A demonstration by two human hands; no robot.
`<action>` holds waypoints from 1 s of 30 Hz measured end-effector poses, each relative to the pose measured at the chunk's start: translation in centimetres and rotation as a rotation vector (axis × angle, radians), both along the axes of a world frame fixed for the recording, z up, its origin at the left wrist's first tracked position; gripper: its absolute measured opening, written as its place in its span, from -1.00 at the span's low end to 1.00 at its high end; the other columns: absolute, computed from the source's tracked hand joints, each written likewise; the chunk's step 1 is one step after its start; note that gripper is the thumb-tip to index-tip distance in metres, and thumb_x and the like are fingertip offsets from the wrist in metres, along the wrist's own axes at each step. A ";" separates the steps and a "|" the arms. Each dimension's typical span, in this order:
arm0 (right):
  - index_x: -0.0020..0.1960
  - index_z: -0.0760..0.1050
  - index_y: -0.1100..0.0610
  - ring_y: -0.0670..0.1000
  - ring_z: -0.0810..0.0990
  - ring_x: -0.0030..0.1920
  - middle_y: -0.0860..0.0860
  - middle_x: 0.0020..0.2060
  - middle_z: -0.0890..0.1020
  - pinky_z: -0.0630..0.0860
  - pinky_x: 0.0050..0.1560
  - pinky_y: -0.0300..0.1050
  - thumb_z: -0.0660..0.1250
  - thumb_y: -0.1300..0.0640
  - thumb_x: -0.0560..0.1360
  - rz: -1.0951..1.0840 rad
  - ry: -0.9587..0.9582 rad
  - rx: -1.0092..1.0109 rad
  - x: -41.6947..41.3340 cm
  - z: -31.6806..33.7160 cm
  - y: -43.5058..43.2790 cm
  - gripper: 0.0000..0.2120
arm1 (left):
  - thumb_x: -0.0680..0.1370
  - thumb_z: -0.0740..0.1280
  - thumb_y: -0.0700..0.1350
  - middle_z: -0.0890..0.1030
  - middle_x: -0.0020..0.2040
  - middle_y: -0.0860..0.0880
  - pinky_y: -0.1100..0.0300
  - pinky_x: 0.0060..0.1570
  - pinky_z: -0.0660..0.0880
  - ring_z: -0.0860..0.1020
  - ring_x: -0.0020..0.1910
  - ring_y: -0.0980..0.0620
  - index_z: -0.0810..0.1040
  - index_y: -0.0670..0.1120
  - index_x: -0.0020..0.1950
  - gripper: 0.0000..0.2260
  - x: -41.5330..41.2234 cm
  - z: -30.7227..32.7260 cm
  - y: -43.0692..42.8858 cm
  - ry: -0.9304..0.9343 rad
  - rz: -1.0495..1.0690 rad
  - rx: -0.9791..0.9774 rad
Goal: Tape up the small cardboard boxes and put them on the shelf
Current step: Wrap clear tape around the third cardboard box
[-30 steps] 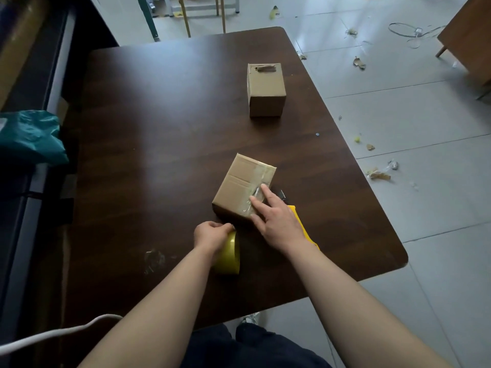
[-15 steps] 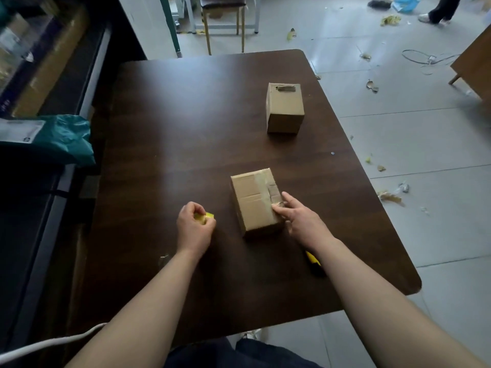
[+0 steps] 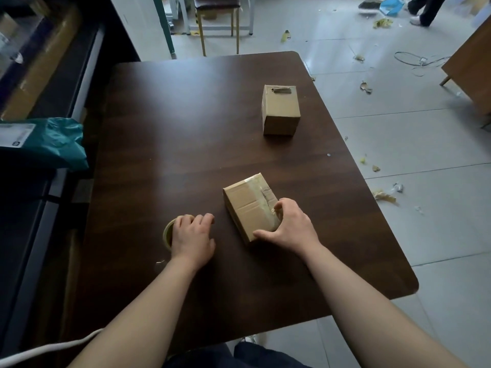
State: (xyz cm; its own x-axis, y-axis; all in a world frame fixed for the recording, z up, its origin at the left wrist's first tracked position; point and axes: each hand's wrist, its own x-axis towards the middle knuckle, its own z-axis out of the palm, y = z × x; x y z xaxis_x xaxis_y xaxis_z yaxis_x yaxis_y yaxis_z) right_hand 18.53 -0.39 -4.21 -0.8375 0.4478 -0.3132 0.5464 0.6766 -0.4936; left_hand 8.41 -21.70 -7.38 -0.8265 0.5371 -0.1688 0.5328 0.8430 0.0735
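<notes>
Gripping the taped box (image 3: 247, 205), the right hand (image 3: 289, 227) curls fingers round its near end. The left hand (image 3: 192, 237) clasps the tape roll (image 3: 168, 235)

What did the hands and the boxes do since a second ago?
The left hand carried the tape leftward, away from the near box, and now covers it on the table. The near box turned. The right hand went from pressing flat on its top to gripping its near right corner. The far box stayed put.
</notes>
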 end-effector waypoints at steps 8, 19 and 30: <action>0.37 0.21 0.00 -0.01 0.31 0.38 -0.06 0.30 0.39 0.16 0.47 -0.03 0.53 -0.35 0.11 0.062 0.006 0.043 -0.1 -1.0 0.3 -0.02 | 0.56 0.19 -0.25 0.19 0.55 -0.08 0.14 0.47 0.08 0.14 0.53 -0.04 0.04 -0.09 0.58 -0.39 -2.5 0.8 5.1 -0.532 0.248 0.558; 0.57 0.06 0.00 0.01 -0.01 0.55 -0.03 0.57 0.03 0.04 0.53 -0.06 0.50 0.12 0.39 0.246 -0.206 -0.112 0.5 1.4 4.0 -0.10 | 0.47 0.36 0.22 0.57 -0.15 0.03 0.16 -0.26 0.47 0.52 -0.21 0.08 0.45 -0.03 -0.08 -0.67 2.5 1.5 1.7 -0.422 0.443 0.354; 0.55 -0.22 0.11 -0.07 -0.36 0.50 0.00 0.55 -0.22 -0.39 0.48 -0.16 -0.40 -0.11 0.54 0.479 0.044 0.230 1.0 -3.0 -2.9 -0.38 | 0.48 -0.42 0.21 -0.33 0.55 0.09 0.00 0.48 -0.35 -0.41 0.48 0.10 -0.33 0.05 0.53 -0.38 3.9 -0.1 3.9 -0.132 -0.249 0.030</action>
